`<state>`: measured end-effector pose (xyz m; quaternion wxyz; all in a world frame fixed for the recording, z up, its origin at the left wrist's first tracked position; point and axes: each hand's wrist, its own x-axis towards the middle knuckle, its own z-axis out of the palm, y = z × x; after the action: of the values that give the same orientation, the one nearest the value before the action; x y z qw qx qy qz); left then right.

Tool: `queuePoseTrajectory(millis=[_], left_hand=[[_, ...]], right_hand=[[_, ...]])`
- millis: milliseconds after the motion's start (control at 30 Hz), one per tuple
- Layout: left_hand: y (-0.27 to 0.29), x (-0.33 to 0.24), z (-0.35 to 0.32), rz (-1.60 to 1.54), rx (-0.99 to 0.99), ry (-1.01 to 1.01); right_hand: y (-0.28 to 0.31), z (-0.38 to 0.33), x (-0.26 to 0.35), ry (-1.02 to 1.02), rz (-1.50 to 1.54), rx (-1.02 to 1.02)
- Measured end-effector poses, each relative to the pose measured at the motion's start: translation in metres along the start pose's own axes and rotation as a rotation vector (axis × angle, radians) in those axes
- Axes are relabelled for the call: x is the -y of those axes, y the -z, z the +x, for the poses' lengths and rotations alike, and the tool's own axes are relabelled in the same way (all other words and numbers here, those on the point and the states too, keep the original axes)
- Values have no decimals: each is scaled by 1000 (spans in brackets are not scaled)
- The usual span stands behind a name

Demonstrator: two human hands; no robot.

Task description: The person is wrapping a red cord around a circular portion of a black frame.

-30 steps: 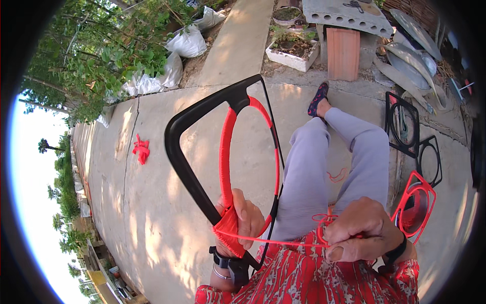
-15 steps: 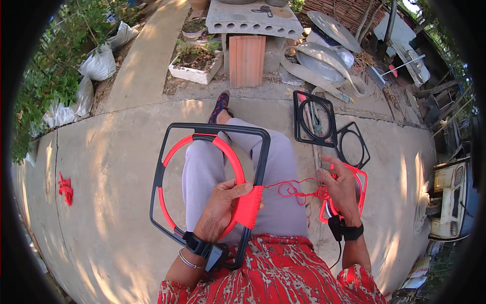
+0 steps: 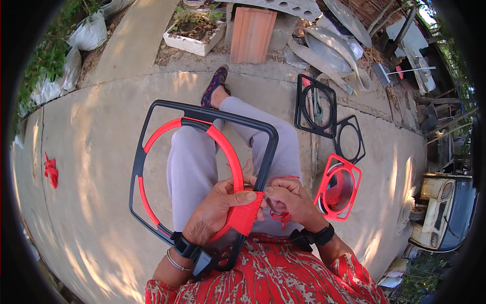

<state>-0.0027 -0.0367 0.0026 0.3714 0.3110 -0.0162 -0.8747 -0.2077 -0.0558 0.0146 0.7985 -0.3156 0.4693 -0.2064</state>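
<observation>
Black plastic forms a square frame (image 3: 152, 131) with a red ring (image 3: 229, 152) inside, laid across the lap. Its woven red corner is pinched by the left hand (image 3: 215, 210), thumb pressed on top. Red cord (image 3: 279, 217) is gripped in the closed right hand (image 3: 289, 200), just beside it. Spare frames (image 3: 316, 106) lie on the concrete (image 3: 91, 147).

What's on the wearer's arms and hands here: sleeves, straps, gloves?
Both hands bare, no gloves. Left hand: black wrist strap carrying a small dark box, plus a thin bangle behind it. Right hand: black wrist strap. Red, white-patterned sleeves cover the arms further up.
</observation>
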Motion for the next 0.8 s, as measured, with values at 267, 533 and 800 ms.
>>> queuePoseTrajectory(millis=[267,533,800], left_hand=[[-12,-4,-6,213,16,95],[-27,-2,-32,487,-130,-123],[-11,-7,-29,515,-79,-255]], right_hand=[[-13,-9,-10,93,268,-56],[-36,-25,9,176,17,-110],[-25,7,-12,172,277,27]])
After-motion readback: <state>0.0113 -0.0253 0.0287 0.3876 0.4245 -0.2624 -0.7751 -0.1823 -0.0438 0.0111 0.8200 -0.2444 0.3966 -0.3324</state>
